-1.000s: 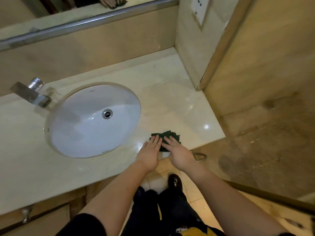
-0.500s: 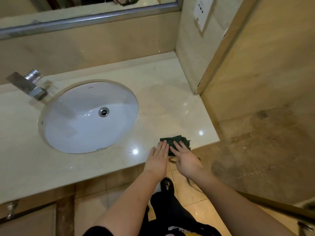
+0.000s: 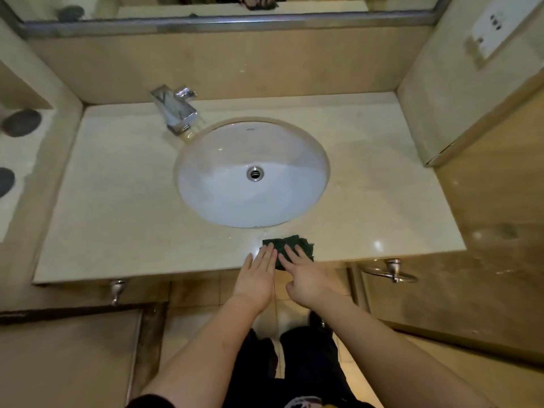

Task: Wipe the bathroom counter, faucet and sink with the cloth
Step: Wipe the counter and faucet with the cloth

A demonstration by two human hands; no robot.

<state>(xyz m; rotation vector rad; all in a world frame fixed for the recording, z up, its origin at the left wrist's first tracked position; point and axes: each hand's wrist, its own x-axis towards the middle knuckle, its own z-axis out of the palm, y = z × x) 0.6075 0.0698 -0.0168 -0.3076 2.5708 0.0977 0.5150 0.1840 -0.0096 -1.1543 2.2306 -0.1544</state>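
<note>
Both arms reached forward side by side, palms down. The left hand [image 3: 256, 276] and the right hand [image 3: 303, 275] lay flat with fingers straight, their fingertips pressing on the cloth [image 3: 290, 245]. The cloth, dark green and crumpled, sat on the counter [image 3: 123, 201] at its front edge, just in front of the sink [image 3: 223, 198]. The faucet [image 3: 174, 111] stood behind the sink, toward its left.

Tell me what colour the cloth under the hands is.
Dark green, seen in the head view: the cloth on the counter's front edge.
</note>
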